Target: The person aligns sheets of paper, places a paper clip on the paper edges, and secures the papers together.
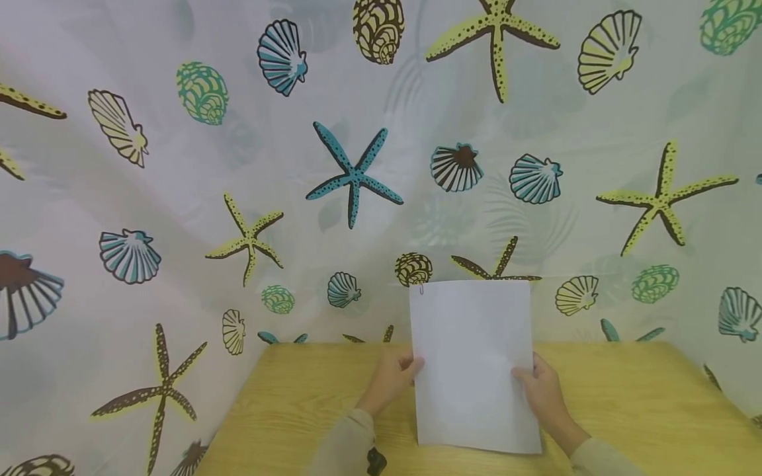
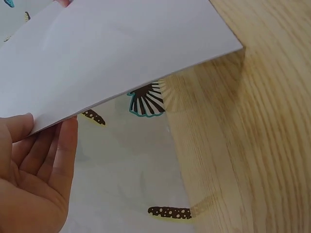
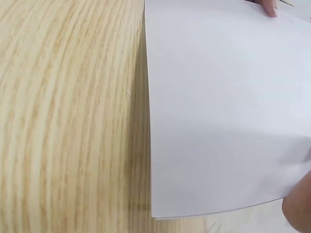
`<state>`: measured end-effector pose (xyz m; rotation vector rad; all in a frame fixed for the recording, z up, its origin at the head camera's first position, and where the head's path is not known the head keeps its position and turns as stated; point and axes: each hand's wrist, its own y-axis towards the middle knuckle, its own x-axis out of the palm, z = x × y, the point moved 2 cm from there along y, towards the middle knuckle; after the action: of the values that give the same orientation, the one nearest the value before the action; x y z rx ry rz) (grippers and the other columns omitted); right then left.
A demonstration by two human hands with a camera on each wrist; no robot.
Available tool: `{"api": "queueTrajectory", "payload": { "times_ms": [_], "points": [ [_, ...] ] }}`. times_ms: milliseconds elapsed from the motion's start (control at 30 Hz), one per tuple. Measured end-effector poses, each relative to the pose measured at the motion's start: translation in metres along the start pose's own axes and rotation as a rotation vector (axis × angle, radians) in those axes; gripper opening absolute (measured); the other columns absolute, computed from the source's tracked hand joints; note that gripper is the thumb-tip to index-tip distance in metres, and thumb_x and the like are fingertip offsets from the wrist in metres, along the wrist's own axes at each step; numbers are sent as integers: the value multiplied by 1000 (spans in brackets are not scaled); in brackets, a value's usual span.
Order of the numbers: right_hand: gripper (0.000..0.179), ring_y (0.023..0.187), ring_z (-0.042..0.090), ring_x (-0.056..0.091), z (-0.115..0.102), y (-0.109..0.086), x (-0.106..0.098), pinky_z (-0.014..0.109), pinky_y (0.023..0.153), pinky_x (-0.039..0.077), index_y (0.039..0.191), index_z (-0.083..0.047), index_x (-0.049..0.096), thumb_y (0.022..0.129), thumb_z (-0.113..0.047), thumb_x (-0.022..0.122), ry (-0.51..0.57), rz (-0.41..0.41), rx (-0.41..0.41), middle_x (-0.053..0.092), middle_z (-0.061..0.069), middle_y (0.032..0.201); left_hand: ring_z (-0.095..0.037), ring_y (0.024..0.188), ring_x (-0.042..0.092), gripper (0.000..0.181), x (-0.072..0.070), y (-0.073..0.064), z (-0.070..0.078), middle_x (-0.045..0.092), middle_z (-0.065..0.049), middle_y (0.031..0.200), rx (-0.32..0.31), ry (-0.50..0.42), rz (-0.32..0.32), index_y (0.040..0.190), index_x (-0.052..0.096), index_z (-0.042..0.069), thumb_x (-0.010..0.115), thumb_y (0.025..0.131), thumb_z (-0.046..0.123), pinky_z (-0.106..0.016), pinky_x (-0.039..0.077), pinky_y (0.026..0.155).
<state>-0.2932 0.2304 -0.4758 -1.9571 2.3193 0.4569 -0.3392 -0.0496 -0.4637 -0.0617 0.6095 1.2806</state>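
Both hands hold up a thin stack of white paper [image 1: 470, 370], its blank face toward the head camera. A paper clip [image 1: 421, 289] sits on the top edge near the left corner. My left hand [image 1: 393, 378] pinches the left edge, thumb in front and fingers behind, as the left wrist view shows with the hand [image 2: 39, 170] at the sheets' edge. On the opposite edge my right hand [image 1: 544, 391] pinches with its thumb on the front; its fingers are mostly hidden behind the paper. The right wrist view catches only part of this hand [image 3: 299, 204].
Below the paper lies a light wooden table [image 1: 309, 396]. Behind and beside it hangs a white curtain [image 1: 381, 244] printed with starfish and shells. A small dark object [image 1: 376, 461] shows by the left sleeve [image 1: 345, 443].
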Motion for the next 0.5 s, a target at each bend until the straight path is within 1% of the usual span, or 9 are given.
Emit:
{"api": "queueTrajectory", "payload": {
  "times_ms": [100,200,400,500],
  "points": [
    [48,133,46,26,-1,0,0,56,105,26,138,15,28,95,0,43,-11,-4,11,30,34,142,-13,65,58,24,3,-2,-3,64,3,76,-4,18,-31,90,68,6,56,96,26,-24,48,57],
    [49,133,46,25,-1,1,1,55,106,25,139,14,28,94,-1,43,-23,1,24,29,32,143,-11,64,56,25,4,-3,-4,63,4,73,-2,14,-48,88,68,5,56,96,26,-25,48,56],
    [48,133,44,28,-2,4,1,54,106,26,137,14,32,94,-1,45,-21,13,16,32,32,142,-10,62,56,23,3,-3,-2,57,3,67,-10,9,-39,86,67,5,56,96,22,-24,50,57],
    [47,133,44,29,-3,4,2,54,106,26,138,13,31,95,-1,44,-16,6,18,33,31,142,-11,62,57,22,2,-3,-3,60,4,69,-20,12,-33,88,68,5,56,95,22,-24,50,56]
  ]
}}
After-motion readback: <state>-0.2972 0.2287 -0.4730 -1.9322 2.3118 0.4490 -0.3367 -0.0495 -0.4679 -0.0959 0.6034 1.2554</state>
